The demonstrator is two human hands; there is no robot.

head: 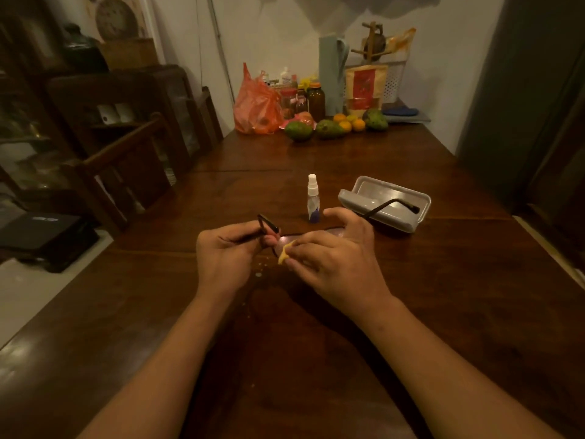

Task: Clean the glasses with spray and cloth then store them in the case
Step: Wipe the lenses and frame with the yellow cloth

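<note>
Wiping step of the cleaning task, head view. The dark-framed glasses (265,224) are held just above the dark wooden table (316,153), about midway along its length and well back from the near edge. The left hand (228,251) grips the left end of the frame, fingers curled round it by the hinge, where one temple stands folded upward. The right hand (329,248) pinches a small yellow cloth (285,253) against a lens between thumb and forefinger, while its remaining fingers are raised and spread over the frame. Which lens face the cloth touches cannot be told, as the hand covers it. The other temple reaches out to the right, its tip over the open grey hard-shell case (395,224), which lies toward the right edge of the table. A small clear spray bottle with a white cap (312,198) stands upright just beyond the hands, beside the case and apart from it. Pale specks on the table (259,274) below the left hand look like spray droplets, which suggests the spraying is done. Both forearms enter from the near edge and converge on the glasses, wrists lifted off the wood.

The likely next move is to finish rubbing both lenses, which calls for a light, steady pinch so that the frame does not twist. After that both temples need folding before the glasses go into the case. Fruit, bottles and a red plastic bag (256,106) crowd the far edge.
</note>
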